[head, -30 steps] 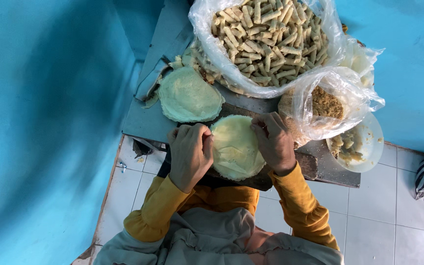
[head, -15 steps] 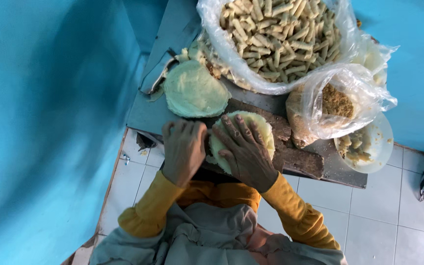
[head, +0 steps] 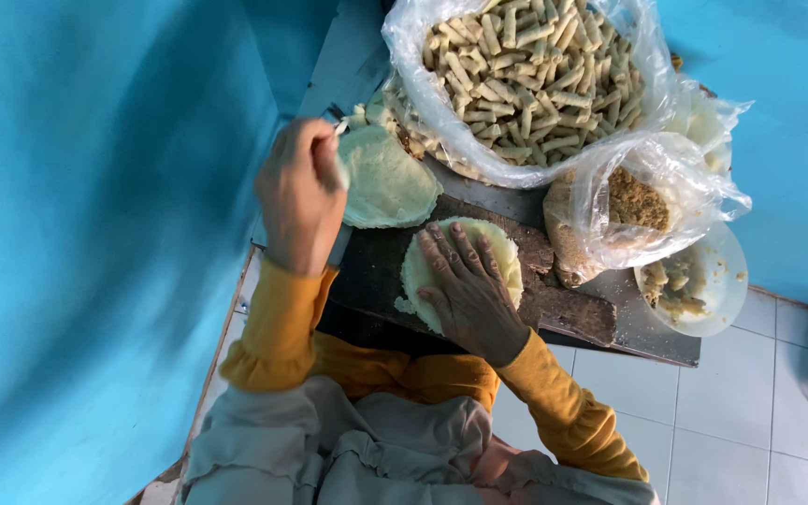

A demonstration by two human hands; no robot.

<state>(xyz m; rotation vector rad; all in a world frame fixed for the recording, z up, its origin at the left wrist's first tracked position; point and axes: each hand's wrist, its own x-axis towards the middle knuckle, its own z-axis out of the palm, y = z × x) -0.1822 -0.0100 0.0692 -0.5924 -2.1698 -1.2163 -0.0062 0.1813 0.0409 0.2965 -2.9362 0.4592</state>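
- The right hand lies flat, fingers spread, pressing on a pale round wrapper that rests on a dark wooden board.
- The left hand is raised beside the board, fingers pinched on the edge of a stack of wrappers just beyond it.
- Both arms wear yellow sleeves.
- To the right of the board, a clear bag of brownish filling stands near a white bowl.
- Farthest off, a big plastic bag holds many finished rolls.
- The table sits between blue walls over white floor tiles.
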